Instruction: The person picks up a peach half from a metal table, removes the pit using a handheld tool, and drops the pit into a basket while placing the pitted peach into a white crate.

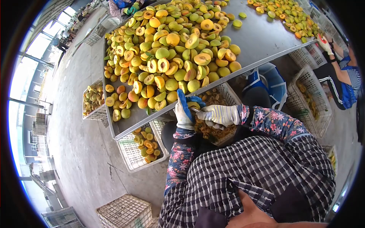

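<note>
My left hand (183, 113), in a white glove with a blue palm, grips a halved yellow-green stone fruit (194, 104), perhaps an apricot or plum, near the table's front edge. My right hand (219, 115), in a striped glove, is closed around a small metal tool (195, 110). The tool's tip meets the fruit; its exact shape is partly hidden by my fingers. Beyond my hands, a large pile of whole and halved fruit (171, 57) covers the metal table (251, 41). Below them stands a crate (230, 93) holding brown fruit pieces or stones.
A white crate of fruit halves (131, 161) stands under the table's left corner, another crate (95, 114) behind it. An upturned crate (123, 209) sits on the floor. At right are a blue-lined tub (275, 85), a crate (319, 121) and a co-worker's gloved hand (325, 43).
</note>
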### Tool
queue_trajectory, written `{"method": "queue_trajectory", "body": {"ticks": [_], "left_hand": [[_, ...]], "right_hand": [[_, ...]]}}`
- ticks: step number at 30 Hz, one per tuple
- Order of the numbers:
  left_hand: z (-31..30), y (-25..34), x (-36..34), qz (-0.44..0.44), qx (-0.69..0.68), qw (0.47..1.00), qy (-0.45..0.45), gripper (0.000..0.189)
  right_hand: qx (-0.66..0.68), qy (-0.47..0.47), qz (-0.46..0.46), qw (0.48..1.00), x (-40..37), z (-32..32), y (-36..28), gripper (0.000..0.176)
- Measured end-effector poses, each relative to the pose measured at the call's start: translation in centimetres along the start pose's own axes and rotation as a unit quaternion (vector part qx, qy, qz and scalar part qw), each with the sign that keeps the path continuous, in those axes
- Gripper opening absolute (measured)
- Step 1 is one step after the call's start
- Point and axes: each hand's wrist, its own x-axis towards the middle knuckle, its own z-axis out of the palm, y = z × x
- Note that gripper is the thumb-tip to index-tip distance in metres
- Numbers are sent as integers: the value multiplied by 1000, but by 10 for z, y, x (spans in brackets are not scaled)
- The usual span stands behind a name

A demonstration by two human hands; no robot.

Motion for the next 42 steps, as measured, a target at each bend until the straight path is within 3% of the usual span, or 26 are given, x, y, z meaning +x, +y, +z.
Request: {"method": "queue_trajectory", "body": {"ticks": [3,7,10,14,18,21,22,25,26,27,28,29,31,33,35,37,38,39,42], "left_hand": [[2,-2,1,24,25,999,27,78],[6,-1,2,-39,-81,995,48,80],[8,-3,1,-36,-111,992,53,77],[6,-5,-3,-38,-138,989,32,72],[10,-2,-3,-31,-176,984,1,71],[14,2,-8,6,-181,983,-15,67],[3,-6,0,-78,-251,964,-23,63],[-9,-7,2,-70,-309,949,10,58],[-14,-13,6,-36,-311,949,40,57],[-19,-6,2,-34,-282,957,52,57],[-24,5,-6,-31,-254,964,67,58],[-33,14,-13,-27,-226,970,85,58],[-66,25,-29,23,-136,983,121,58],[-116,30,-48,145,90,970,173,55],[-167,41,-69,27,51,955,292,41],[-222,35,-83,21,404,842,358,36],[-220,55,-90,37,445,807,387,39],[-242,50,-86,51,371,831,412,38],[-278,71,-54,118,371,826,407,38]], "right_hand": [[11,-5,-10,1000,0,1,1,43],[-11,25,-44,999,-4,9,-4,43],[-76,52,-123,988,2,11,5,40],[144,-56,25,988,-5,4,0,37],[225,-88,24,970,-9,4,0,37],[223,-109,32,968,-18,-2,-4,37],[216,-114,19,969,-23,-3,-4,38],[124,-74,19,989,-35,-10,-12,38],[28,-41,18,999,-33,-21,-12,38],[-136,8,-68,988,-30,-32,0,37],[-295,53,-155,941,-23,-45,17,36],[-440,92,-243,859,-18,-52,28,37],[-518,123,-163,831,-34,-41,18,43],[-566,124,-94,810,-46,-29,10,50],[-615,98,-80,778,-51,-28,9,49],[-635,83,-81,764,-55,-23,6,48],[-630,85,-72,769,-53,-21,6,48],[-625,91,-62,773,-51,-19,5,48],[-593,81,-55,799,-40,-14,2,50]]}}
